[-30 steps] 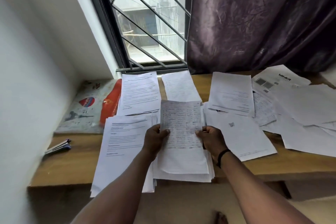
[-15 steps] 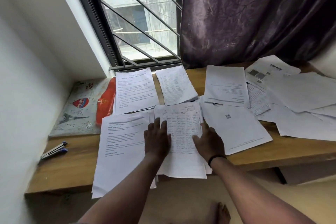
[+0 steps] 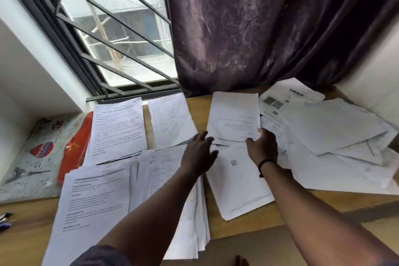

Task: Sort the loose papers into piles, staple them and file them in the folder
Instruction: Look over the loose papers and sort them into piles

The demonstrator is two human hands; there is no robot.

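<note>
Centre of frame: left hand (image 3: 199,153) reaches forward over the papers, fingers (image 3: 204,136) straight and loosely spread, palm down, gripping nothing. Whether the fingertips touch the sheets below cannot be told.

Right hand (image 3: 262,147), black band at the wrist, sits at the near edge of a printed stack (image 3: 234,114) in the upper middle of the frame. Thumb and fingers curl onto that stack's lower right corner and appear to pinch it.

Wooden desk (image 3: 244,229) carries the sorted piles. Lower left: a typed pile (image 3: 92,207) overhanging the desk's near edge. Just right of it, under the left forearm: a handwritten pile (image 3: 172,179), also overhanging. Above these: a typed pile (image 3: 118,132) and a handwritten sheet (image 3: 170,121) side by side. Below the right hand: a large sheet (image 3: 235,181) with a small square code.

Right of frame: loose papers (image 3: 336,136) heaped and overlapping, one with a printed logo at the top.

Left of frame: red folder (image 3: 75,153) lying partly under the typed pile, resting on a painted board (image 3: 32,157).

Dark purple curtain (image 3: 259,28) hangs behind the desk.
</note>
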